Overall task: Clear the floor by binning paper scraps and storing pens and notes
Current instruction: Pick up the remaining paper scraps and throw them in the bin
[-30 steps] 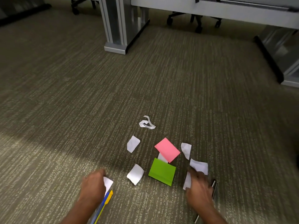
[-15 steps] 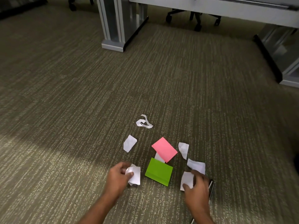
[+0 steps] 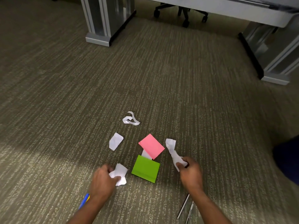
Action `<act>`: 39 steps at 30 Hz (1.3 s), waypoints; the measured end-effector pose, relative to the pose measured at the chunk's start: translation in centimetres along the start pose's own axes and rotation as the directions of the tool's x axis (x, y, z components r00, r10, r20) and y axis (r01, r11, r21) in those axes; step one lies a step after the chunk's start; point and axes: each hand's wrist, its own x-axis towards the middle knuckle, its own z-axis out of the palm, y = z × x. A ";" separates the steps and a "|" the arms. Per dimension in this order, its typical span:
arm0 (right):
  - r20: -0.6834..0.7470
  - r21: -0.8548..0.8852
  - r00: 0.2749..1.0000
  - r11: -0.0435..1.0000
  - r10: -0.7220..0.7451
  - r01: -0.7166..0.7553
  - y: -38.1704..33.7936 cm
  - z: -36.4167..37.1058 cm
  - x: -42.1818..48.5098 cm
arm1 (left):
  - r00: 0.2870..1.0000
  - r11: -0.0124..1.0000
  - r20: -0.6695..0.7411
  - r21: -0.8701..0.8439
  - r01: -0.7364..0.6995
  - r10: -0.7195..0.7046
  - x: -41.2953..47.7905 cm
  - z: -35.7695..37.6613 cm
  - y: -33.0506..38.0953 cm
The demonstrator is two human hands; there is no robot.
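The clearing is at an early stage, judging by how much is on the carpet [image 3: 161,81]. The left hand [image 3: 103,180] is clenched around a small bunch of white scraps [image 3: 120,172], held just above the floor beside the green note pad [image 3: 145,168]. The right hand [image 3: 191,172] grips another crumpled white scrap [image 3: 174,152], whose free end trails up toward the pink note pad [image 3: 151,146].

Left on the floor are a flat white scrap [image 3: 115,141] to the left of the pink pad, a curled paper strip [image 3: 130,120] farther out, and a white piece [image 3: 146,154] tucked between the pink and green pads, partly covered by both. The two pads touch or nearly touch at a corner. A blue and yellow pen [image 3: 85,200] lies by the left wrist, and two thin pale sticks [image 3: 186,207] lie near the right forearm; they are probably pens, though the edge of the view is too blurred to be sure.

No bin, box or drawer shows anywhere in the view, so nothing can be said of what has already been binned or stored. Only a desk leg [image 3: 100,21] and chair wheels [image 3: 186,21] stand beyond. Scraps, both pads and all pens await collection.
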 end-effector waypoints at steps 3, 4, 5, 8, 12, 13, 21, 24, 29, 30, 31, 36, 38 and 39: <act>0.008 -0.168 0.996 0.981 -0.091 0.091 0.7 0.2 0.7 | 1.000 1.000 -0.022 -0.010 -0.019 0.019 -0.2 0.3 0.1; 0.016 -0.231 0.994 0.967 -0.111 0.112 1.0 0.3 0.9 | 0.999 1.000 -0.026 -0.011 -0.020 0.020 -0.3 0.4 0.1; 0.036 -0.273 0.993 0.955 -0.108 0.114 1.4 0.4 1.1 | 0.999 1.000 -0.027 -0.008 -0.018 0.018 -0.3 0.4 0.1; 0.102 -0.306 0.993 0.949 -0.051 0.080 2.2 0.4 1.5 | 0.999 0.999 -0.021 -0.026 -0.029 0.029 -0.3 0.7 0.0; 0.142 -0.316 0.990 0.948 0.004 0.041 2.2 -0.2 2.2 | 1.000 0.998 -0.017 -0.068 -0.006 0.005 -0.1 0.7 -0.1; 0.156 -0.306 0.988 0.951 0.021 0.028 2.0 -0.4 2.3 | 1.000 0.996 -0.005 -0.090 0.010 -0.011 -0.1 0.6 -0.1; 0.094 0.007 0.991 0.995 0.097 -0.098 2.2 -0.7 2.0 | 0.988 0.898 0.029 -0.413 0.153 -0.154 0.6 -0.2 -1.1; 0.018 0.135 0.989 0.980 0.148 -0.149 2.3 -0.3 1.3 | 0.983 0.836 0.015 -0.523 0.163 -0.182 1.2 -0.7 -1.2; -0.052 0.330 0.977 0.927 0.209 -0.180 1.7 0.7 -0.4 | 0.978 0.783 -0.089 -0.615 0.096 -0.190 2.6 -1.1 0.3; -0.046 0.352 0.979 0.921 0.197 -0.168 1.4 0.9 -0.5 | 0.975 0.781 -0.109 -0.619 0.085 -0.193 2.9 -1.0 0.8; -0.039 0.360 0.984 0.921 0.172 -0.147 1.2 1.1 -0.3 | 0.972 0.783 -0.129 -0.618 0.075 -0.194 3.2 -0.8 1.3; -0.083 0.360 0.995 0.933 0.062 -0.028 -0.3 1.4 1.5 | 0.976 0.852 -0.162 -0.522 0.042 -0.147 5.3 -0.7 3.3; -0.077 0.393 0.995 0.919 0.064 -0.029 -0.4 1.6 2.4 | 0.978 0.894 -0.183 -0.447 0.011 -0.104 5.9 -0.7 4.1; -0.060 0.405 0.996 0.914 0.066 -0.036 -0.3 1.8 2.8 | 0.976 0.908 -0.206 -0.418 -0.025 -0.067 6.1 -0.7 4.5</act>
